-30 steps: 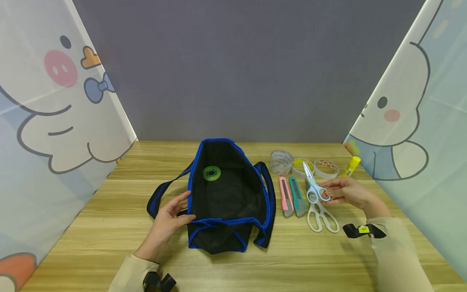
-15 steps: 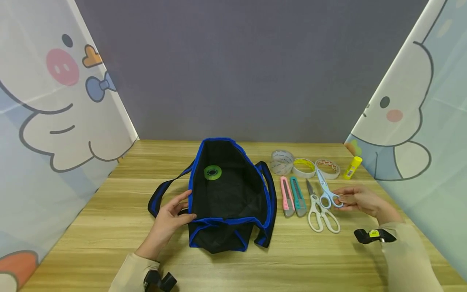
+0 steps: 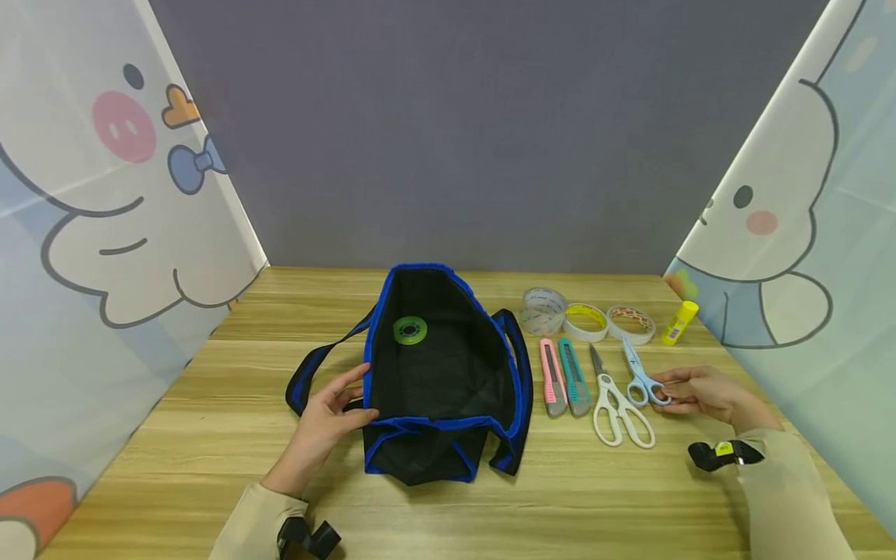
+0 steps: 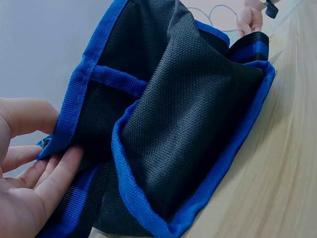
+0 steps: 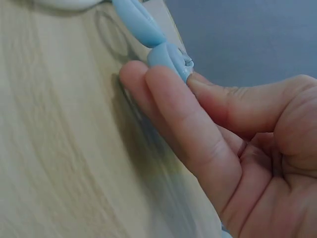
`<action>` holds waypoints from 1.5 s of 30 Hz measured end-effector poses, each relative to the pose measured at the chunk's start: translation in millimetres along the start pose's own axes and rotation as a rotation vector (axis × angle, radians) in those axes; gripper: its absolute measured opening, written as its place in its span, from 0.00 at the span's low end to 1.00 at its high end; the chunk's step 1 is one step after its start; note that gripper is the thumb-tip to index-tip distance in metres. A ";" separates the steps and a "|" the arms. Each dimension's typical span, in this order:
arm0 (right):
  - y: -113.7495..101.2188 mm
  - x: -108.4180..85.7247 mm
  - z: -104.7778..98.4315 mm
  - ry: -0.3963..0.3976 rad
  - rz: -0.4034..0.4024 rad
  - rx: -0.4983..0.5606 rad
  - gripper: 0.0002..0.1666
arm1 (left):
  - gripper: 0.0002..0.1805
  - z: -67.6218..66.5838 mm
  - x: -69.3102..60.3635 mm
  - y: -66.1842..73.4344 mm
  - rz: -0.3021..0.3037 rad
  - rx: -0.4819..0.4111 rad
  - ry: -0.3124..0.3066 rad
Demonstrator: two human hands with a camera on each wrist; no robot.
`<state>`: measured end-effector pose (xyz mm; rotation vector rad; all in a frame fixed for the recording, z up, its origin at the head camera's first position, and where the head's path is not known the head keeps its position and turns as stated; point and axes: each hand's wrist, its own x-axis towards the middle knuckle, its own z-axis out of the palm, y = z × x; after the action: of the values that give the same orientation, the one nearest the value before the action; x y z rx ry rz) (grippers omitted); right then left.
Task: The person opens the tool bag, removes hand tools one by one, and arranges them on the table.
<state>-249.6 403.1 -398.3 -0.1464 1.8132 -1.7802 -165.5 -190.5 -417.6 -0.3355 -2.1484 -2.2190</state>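
A black bag with blue trim (image 3: 448,373) stands with its mouth toward me, a green disc-shaped roll (image 3: 410,330) inside. My left hand (image 3: 325,416) pinches the bag's blue edge at its left side; the left wrist view shows thumb and fingers on either side of that trim (image 4: 74,104). On the right, my right hand (image 3: 707,395) pinches one handle loop of light-blue scissors (image 3: 638,377), whose blades point away from me. The right wrist view shows the loop (image 5: 166,57) between thumb and fingertips, just above the tabletop. White-handled scissors (image 3: 619,412) lie just left of them.
A pink cutter (image 3: 552,377) and a teal cutter (image 3: 574,377) lie between bag and scissors. Behind them sit a clear tape roll (image 3: 543,313), a yellow-cored roll (image 3: 586,333) and another tape roll (image 3: 631,334). A yellow glue stick (image 3: 679,323) stands at right.
My right hand has carried the light-blue scissors rightward and toward me, from over the white-handled scissors to beside them. The left hand keeps its hold on the bag.
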 end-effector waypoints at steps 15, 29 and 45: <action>-6.1 4.8 4.1 0.187 0.127 -0.182 0.16 | 0.40 -0.4 -0.1 -0.4 0.005 -0.002 -0.002; -3.7 6.4 3.4 0.275 0.162 -0.291 0.12 | 0.40 0.8 -0.4 1.6 -0.011 0.011 0.011; -13.7 6.5 6.2 0.305 0.146 -0.340 0.24 | 0.40 0.0 -0.3 0.7 -0.011 0.001 0.005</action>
<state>-256.4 393.2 -387.0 0.1305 2.2729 -1.4418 -165.1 -190.6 -417.0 -0.3192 -2.1543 -2.2220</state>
